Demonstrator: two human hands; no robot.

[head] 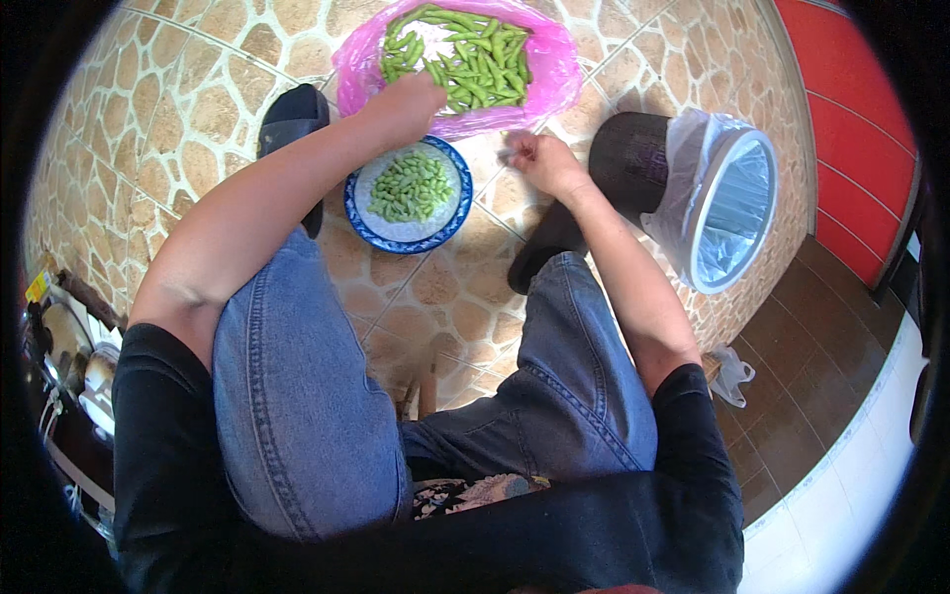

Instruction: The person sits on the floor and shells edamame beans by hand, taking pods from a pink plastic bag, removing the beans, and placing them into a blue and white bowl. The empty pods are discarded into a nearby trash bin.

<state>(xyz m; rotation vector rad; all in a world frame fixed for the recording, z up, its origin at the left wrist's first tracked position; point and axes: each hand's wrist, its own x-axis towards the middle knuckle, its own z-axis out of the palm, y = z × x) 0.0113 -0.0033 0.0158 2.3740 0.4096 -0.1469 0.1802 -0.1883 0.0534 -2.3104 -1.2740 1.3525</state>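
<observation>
Green edamame pods (486,67) lie in an open pink plastic bag (553,70) on the floor in front of me. My left hand (412,108) is over the bag's near left edge, its fingertips against the pods. Whether a pod is between those fingers is hidden. Just below that hand stands a white plate with a patterned blue rim (358,219), holding a heap of shelled green beans (410,187). My right hand (545,160) is curled in the air below the bag's right side. Something small and greyish shows at its blurred fingertips; I cannot make out what it is.
A bin (631,160) with a grey ring and clear plastic liner stands at the right. My dark slippers (293,122) flank the plate. A white plastic bag (733,377) lies farther right, near red panels (853,111). Stone-patterned tiles (215,111) cover the floor.
</observation>
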